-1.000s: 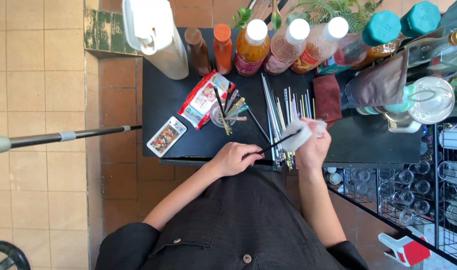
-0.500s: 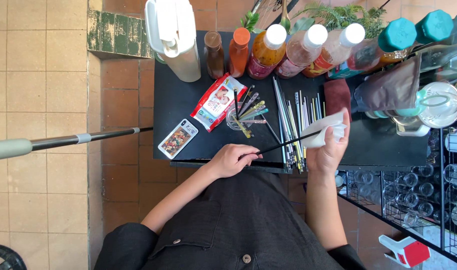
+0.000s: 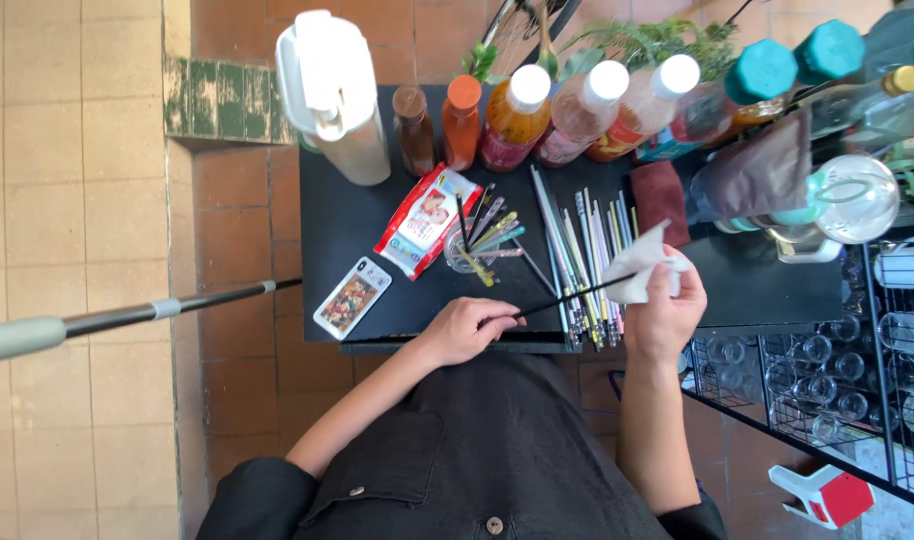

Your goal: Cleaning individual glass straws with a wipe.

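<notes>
- Since half a second ago the right hand (image 3: 665, 318) has dropped slightly and the white cloth (image 3: 645, 268) now sits further down the black stick (image 3: 569, 296); left hand barely moved.
- Right hand: fingers closed around the cloth, pinching it over the far end of the stick, raised just above the table.
- Left hand (image 3: 465, 330): closed on the near end of the stick, resting at the front edge of the black table (image 3: 747, 285).
- Stick runs tilted between the two hands, near end low, far end higher, over the row of straws (image 3: 582, 245) laid flat on the table.
- My read for doing this well: keep the left grip firm so the stick doesn't twist, keep the cloth wrapped all round, draw it along the full length in one pass.
- Just left of the row: clear cup (image 3: 469, 252) holding more coloured sticks.
- Further left: red-and-white wipes pack (image 3: 427, 220), flat card-like packet (image 3: 352, 297).
- Back edge: white jug (image 3: 335, 90), line of capped bottles (image 3: 517, 115), dark red cloth (image 3: 661, 198).
- Right of the table: wire rack (image 3: 837, 380) with glasses.
</notes>
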